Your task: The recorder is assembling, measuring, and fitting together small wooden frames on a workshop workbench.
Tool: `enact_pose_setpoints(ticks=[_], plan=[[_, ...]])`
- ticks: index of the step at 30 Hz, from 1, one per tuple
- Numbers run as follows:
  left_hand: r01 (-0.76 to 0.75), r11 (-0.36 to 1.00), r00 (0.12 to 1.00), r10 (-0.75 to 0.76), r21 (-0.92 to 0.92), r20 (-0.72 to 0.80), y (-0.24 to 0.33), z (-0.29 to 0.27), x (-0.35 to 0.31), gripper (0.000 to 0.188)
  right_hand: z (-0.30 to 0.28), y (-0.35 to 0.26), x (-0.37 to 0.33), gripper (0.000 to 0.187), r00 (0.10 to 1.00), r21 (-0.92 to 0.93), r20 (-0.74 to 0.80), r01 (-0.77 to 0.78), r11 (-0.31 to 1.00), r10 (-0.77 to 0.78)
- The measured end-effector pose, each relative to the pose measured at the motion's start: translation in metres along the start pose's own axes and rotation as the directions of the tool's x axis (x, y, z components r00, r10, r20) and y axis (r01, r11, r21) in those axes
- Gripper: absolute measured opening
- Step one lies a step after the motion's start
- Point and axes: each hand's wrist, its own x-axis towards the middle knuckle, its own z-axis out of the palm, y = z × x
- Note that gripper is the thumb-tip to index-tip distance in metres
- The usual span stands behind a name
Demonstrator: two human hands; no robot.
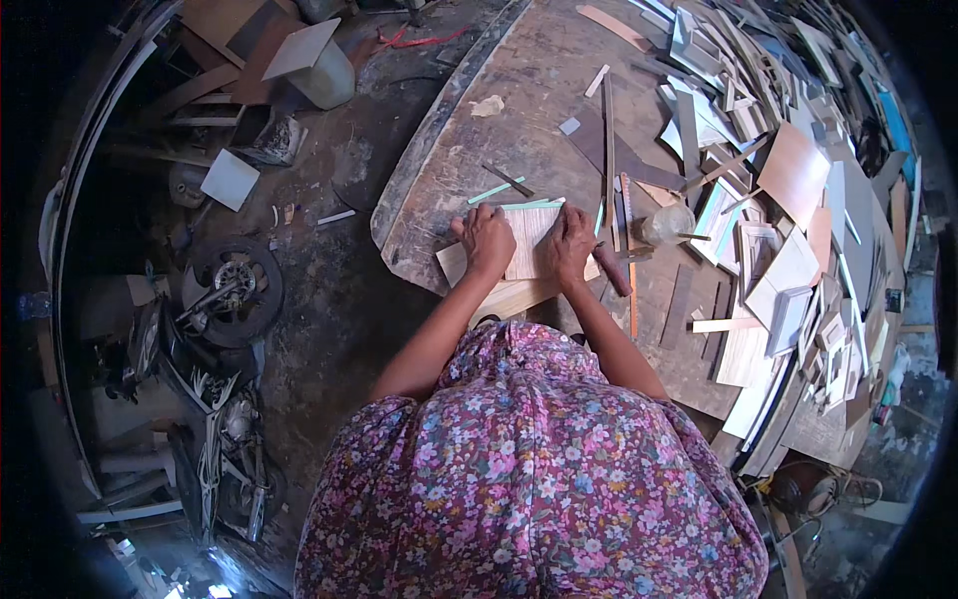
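Left hand [486,242] and right hand [571,247] are holding a rectangular, streaky-grained board [531,238] (pale-green far edge) at the scuffed tabletop's [544,90] rim.

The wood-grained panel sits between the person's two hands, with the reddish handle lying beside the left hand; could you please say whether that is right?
Not quite: the head view shows the reddish handle lying beside the right hand, not the left hand; the wood-grained panel sits between both.

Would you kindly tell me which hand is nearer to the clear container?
Right. The right hand is left of the clear container, not touching it; the left hand is farther left, beyond the right hand.
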Motion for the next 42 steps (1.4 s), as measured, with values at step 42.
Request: enact_pose_setpoints(ticks=[42], plan=[[-0.264,0.965,0.965,0.264,-0.013,-0.003,-0.004,0.011,-0.011,0.034,-0.018,-0.039,-0.003,0.042,0.833,-0.231,0.508,0.377,0.897,-0.220]])
